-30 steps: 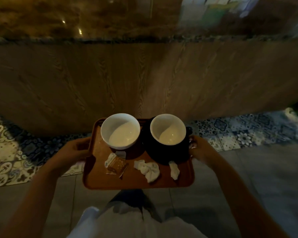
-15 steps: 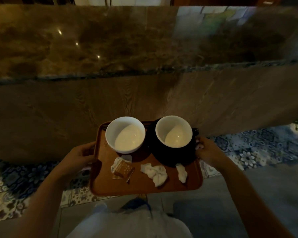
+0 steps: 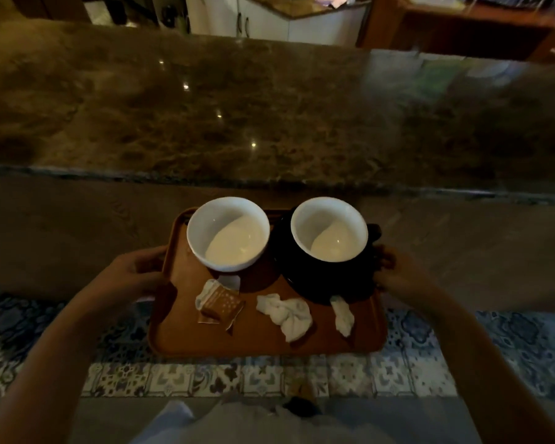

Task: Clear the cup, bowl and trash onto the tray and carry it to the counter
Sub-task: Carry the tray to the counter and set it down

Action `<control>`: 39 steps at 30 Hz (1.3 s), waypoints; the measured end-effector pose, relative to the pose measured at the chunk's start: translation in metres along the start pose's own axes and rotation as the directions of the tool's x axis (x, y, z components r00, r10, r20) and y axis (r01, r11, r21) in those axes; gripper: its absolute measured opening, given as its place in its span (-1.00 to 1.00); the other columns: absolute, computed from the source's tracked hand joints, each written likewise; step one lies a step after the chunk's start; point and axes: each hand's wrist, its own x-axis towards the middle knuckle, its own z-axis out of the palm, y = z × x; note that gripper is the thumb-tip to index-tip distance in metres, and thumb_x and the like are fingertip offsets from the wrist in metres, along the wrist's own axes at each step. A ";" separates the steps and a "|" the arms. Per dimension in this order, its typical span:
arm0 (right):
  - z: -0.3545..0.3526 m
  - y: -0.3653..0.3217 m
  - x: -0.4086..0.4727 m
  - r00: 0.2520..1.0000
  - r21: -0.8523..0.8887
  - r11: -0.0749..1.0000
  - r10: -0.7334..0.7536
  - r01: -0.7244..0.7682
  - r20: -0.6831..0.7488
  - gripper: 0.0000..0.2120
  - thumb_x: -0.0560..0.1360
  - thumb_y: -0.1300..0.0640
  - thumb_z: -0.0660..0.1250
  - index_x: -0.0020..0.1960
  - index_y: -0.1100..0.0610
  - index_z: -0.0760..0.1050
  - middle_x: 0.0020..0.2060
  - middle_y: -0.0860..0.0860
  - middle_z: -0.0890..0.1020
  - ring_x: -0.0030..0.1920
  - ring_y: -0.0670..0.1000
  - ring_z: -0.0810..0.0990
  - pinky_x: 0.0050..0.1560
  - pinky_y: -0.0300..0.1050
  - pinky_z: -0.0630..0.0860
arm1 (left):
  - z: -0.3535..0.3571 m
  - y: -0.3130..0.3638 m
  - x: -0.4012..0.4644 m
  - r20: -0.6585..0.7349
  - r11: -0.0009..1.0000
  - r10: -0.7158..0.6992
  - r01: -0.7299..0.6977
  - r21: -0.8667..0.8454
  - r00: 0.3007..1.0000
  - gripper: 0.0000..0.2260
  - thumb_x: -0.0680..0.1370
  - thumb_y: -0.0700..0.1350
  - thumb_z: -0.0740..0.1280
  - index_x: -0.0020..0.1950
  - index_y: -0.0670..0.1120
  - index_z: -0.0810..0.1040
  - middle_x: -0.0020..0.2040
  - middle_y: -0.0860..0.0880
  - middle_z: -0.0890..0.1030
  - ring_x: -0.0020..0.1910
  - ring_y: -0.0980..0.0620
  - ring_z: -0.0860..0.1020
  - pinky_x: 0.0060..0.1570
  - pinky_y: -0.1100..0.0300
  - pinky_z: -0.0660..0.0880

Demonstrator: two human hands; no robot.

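I hold a brown tray level in front of me, below the counter's edge. My left hand grips its left rim and my right hand grips its right rim. On the tray's far left stands a white bowl. To its right a dark cup with a white inside sits on a dark saucer. Nearer me lie a brown snack wrapper, a crumpled white napkin and a smaller white paper scrap.
A brown marble counter spans the view just ahead, with a wooden front panel under it. Patterned floor tiles run along its base. White cabinets and a wooden shelf stand beyond the counter.
I have come closer to the counter, and its top now fills much more of the view. The tray has stayed in both hands with its load in place.
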 end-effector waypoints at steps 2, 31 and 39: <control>-0.024 -0.011 0.015 0.996 -0.034 0.996 -0.088 0.088 0.007 -0.55 0.44 0.41 0.29 -0.15 -0.20 0.41 -0.25 -0.11 0.55 -0.34 -0.20 0.62 -0.49 -0.37 0.51 | 0.007 0.013 0.008 -0.045 1.000 0.013 -0.013 0.000 0.999 -0.57 0.46 -0.37 0.27 0.05 0.17 0.58 -0.11 0.02 0.72 -0.15 0.00 0.68 -0.29 0.19 0.56; -0.105 -0.135 0.266 0.994 -0.138 0.989 -0.057 0.045 -0.089 -0.78 0.46 0.34 0.30 0.08 0.36 0.43 -0.29 0.07 0.53 -0.32 -0.08 0.54 -0.57 -0.44 0.48 | -0.068 0.201 0.239 -0.077 0.981 0.108 -0.094 0.167 0.991 -0.62 0.50 -0.37 0.20 0.01 0.12 0.57 -0.25 0.05 0.70 -0.30 0.15 0.66 -0.41 0.32 0.55; -0.123 -0.142 0.331 0.999 -0.144 0.990 -0.014 0.006 -0.052 -0.74 0.46 0.38 0.28 0.14 0.34 0.41 -0.25 0.05 0.52 -0.30 -0.07 0.55 -0.56 -0.42 0.50 | -0.055 0.225 0.312 -0.168 0.987 0.033 -0.006 0.158 0.985 -0.65 0.48 -0.31 0.28 0.14 0.08 0.54 -0.10 -0.03 0.65 -0.32 0.18 0.65 -0.48 0.34 0.51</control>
